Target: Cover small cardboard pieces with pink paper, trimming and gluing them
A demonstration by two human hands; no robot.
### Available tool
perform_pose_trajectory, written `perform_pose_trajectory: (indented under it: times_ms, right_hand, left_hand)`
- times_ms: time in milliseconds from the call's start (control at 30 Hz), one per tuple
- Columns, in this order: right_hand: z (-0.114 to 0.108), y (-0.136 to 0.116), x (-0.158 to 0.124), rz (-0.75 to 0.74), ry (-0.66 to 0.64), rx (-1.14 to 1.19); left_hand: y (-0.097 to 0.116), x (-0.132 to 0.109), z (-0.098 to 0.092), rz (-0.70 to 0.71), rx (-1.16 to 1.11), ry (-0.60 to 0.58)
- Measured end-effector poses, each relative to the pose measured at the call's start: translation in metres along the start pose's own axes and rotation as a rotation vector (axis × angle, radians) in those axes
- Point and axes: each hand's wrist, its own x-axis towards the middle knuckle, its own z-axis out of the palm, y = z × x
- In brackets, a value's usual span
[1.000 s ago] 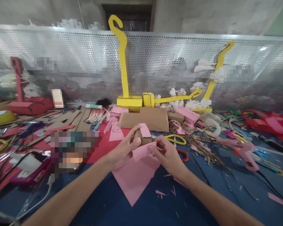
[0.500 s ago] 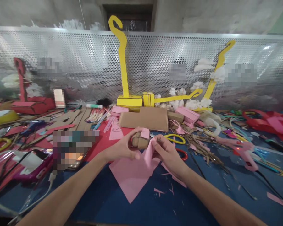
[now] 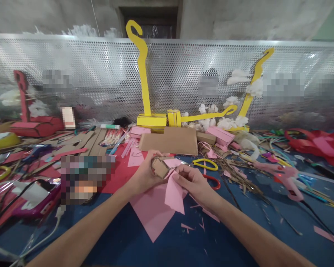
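My left hand (image 3: 145,173) is closed around a small brown cardboard block (image 3: 160,167), its fingers curled over the far side. Pink paper covers part of the block's upper right. Between the thumb and fingers of my right hand (image 3: 196,182) is a piece of pink paper (image 3: 174,195), hanging down beside the block; whether it is attached there I cannot tell. Under both hands lies a larger pink sheet (image 3: 153,220), one corner toward me. Scissors with a yellow handle (image 3: 207,164) and a red handle (image 3: 213,181) rest just beyond my right hand.
A pink glue gun (image 3: 285,177) with a lit red light lies to the right, its cord trailing forward. Yellow cardboard hook shapes (image 3: 144,81) stand at the back against a perforated metal panel (image 3: 183,70). Cardboard strips and a phone-like device (image 3: 82,183) crowd the left.
My left hand has tilted the cardboard block, showing another face. The pink paper in my right hand now hangs lower and flatter. The view has shifted slightly.
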Motion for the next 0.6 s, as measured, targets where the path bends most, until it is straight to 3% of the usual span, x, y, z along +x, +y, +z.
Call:
perform_pose_trajectory:
  times_ms: [133,267,400,600]
  right_hand:
    - [0.000,0.000,0.000,-0.017,0.023,-0.032]
    - [-0.001,-0.005,-0.001,-0.038,0.081,-0.021]
    - [-0.004,-0.010,-0.003,-0.045,0.138,0.002]
    - [-0.005,-0.007,-0.002,-0.103,0.141,-0.026]
  left_hand:
    - [0.017,-0.003,0.001,-0.007,0.199,0.059]
    - [0.019,-0.002,0.002,-0.017,0.067,0.104]
    - [0.009,0.001,-0.005,0.060,-0.062,0.125]
    - [0.017,-0.006,-0.001,0.043,0.064,0.057]
